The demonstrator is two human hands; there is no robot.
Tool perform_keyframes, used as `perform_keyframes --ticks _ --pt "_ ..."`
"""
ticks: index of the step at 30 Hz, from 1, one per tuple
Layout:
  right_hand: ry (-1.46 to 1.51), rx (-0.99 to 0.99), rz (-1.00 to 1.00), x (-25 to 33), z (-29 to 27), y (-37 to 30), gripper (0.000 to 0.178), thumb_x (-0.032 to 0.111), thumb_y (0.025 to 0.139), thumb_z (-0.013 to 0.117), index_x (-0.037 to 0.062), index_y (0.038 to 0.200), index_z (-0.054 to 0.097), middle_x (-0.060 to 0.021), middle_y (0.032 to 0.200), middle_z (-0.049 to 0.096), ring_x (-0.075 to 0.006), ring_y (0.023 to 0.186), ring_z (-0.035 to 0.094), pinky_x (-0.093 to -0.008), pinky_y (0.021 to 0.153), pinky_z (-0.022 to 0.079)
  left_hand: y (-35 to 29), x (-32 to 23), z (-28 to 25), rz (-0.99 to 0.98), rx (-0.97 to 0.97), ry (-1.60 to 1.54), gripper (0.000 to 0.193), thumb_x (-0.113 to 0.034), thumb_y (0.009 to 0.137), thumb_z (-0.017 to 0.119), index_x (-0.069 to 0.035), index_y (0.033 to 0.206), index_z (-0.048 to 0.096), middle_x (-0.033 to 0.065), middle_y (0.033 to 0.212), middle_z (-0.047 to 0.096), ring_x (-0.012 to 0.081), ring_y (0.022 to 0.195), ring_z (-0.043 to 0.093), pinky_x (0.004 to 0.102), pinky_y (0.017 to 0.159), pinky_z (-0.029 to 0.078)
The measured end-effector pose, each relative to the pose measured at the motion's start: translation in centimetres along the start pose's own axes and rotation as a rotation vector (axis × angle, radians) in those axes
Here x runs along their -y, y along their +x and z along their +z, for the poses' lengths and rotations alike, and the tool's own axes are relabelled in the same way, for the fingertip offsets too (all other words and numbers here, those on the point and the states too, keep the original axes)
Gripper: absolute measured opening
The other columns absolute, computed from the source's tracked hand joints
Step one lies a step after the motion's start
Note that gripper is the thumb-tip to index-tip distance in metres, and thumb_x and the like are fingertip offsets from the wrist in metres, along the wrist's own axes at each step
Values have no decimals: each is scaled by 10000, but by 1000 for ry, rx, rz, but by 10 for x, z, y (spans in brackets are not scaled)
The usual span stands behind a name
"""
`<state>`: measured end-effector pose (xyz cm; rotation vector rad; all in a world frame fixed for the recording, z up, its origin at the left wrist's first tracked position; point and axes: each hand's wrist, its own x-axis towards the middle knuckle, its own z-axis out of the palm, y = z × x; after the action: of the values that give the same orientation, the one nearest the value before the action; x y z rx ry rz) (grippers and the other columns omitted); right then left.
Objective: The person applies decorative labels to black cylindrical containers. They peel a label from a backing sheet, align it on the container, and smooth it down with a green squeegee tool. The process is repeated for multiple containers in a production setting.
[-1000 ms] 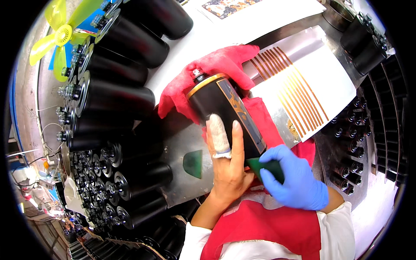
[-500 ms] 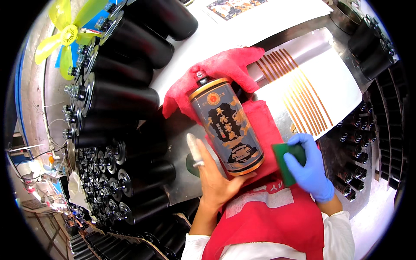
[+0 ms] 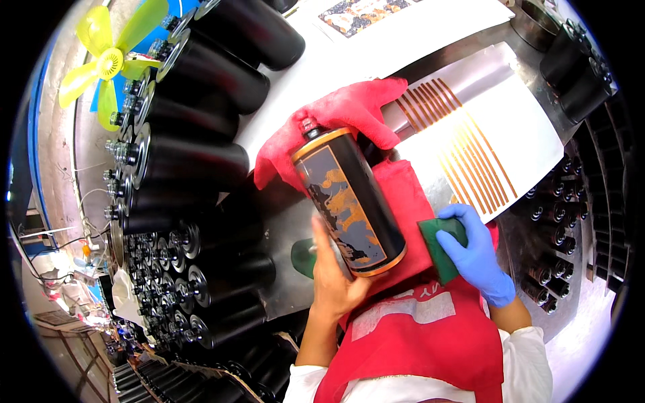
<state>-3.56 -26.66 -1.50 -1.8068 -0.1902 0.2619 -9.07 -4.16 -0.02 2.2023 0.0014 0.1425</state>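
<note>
A black cylindrical bottle [image 3: 375, 208] with gold bands and a grey-and-gold decal lies tilted on red cloth [image 3: 403, 181]. Its clear-topped neck points away from me. My left hand [image 3: 334, 279] grips the bottle's lower left side, the fingers partly hidden along it. On my right hand [image 3: 476, 254] is a blue glove, and its fingers close on a flat green pad [image 3: 440, 255] held just right of the bottle's base, apart from it. Another green piece [image 3: 304, 258] lies on the metal table beside my left hand.
Several plain black bottles [image 3: 195, 127] lie stacked along the left. A white sheet with gold-brown strips [image 3: 474, 154] rests at the right. Beyond are a printed sheet [image 3: 363, 15], a metal bowl [image 3: 536, 19] and more black bottles [image 3: 583, 80]. A yellow-green fan [image 3: 109, 63] stands far left.
The bottle has turned about its long axis, bringing its decal's side edge and plain black surface into view. My left fingers have moved in against its side. The green pad has barely moved.
</note>
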Motion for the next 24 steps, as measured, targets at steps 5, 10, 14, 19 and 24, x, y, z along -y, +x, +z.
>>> perform_keyframes --ticks 5,10,14,19,24 --pt "-52 207 -224 54 9 -7 290 57 823 637 35 1093 535 -105 951 632 -186 742 671 -292 637 526 10 -33 9 347 -58 628 760 -221 704 735 -83 1384 425 335 1455 198 512 1358 144 581 1071 171" --pt "146 198 112 23 5 -4 269 101 847 628 34 1087 528 -112 1001 607 -162 865 630 -281 767 495 17 -19 9 319 -169 342 864 -140 715 779 24 1413 296 338 1383 339 473 1262 382 468 1026 329" --pt "80 160 148 12 0 -1 272 91 839 628 32 1085 529 -112 994 602 -140 944 591 -287 820 473 -13 30 17 165 22 -252 1277 -29 618 823 -20 1450 -145 224 1430 333 311 1239 454 413 1100 212" --pt "49 106 -6 42 -3 -5 278 65 819 640 35 1079 544 -97 949 616 -173 747 653 -269 675 518 -1 -6 16 298 -131 207 993 -111 698 756 19 1444 115 298 1375 367 455 1286 338 558 1077 106" --pt "130 233 36 43 10 -4 257 93 846 626 36 1078 533 -90 966 621 -161 787 654 -281 706 513 13 -26 7 223 1 448 924 -201 708 770 39 1425 239 325 1371 360 465 1300 317 528 1079 128"
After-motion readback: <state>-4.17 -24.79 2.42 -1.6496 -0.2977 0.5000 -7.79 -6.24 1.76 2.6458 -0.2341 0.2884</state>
